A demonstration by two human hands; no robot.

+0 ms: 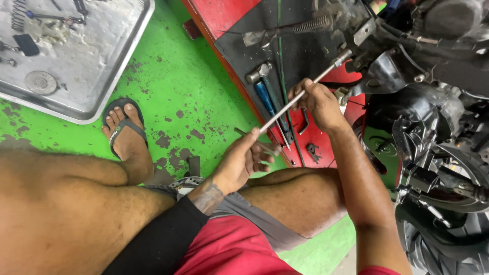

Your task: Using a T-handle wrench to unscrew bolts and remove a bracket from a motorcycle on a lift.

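Observation:
A long thin steel rod (285,108) with a socket-like end runs diagonally up to the underside of a motorcycle (433,102). My left hand (242,160) grips the rod's near end, with another thin tool among its fingers. My right hand (318,102) is wrapped around the rod's middle, close to the engine. The rod's far tip (342,57) sits against a metal part beside a coil spring (310,24). I am squatting, knees in the foreground.
A blue-handled hammer (262,84) and small tools lie on the red and black lift platform (224,20). A metal tray (91,61) with parts sits on the green floor at upper left. My sandalled foot (125,132) rests below it. A tyre (438,244) is at lower right.

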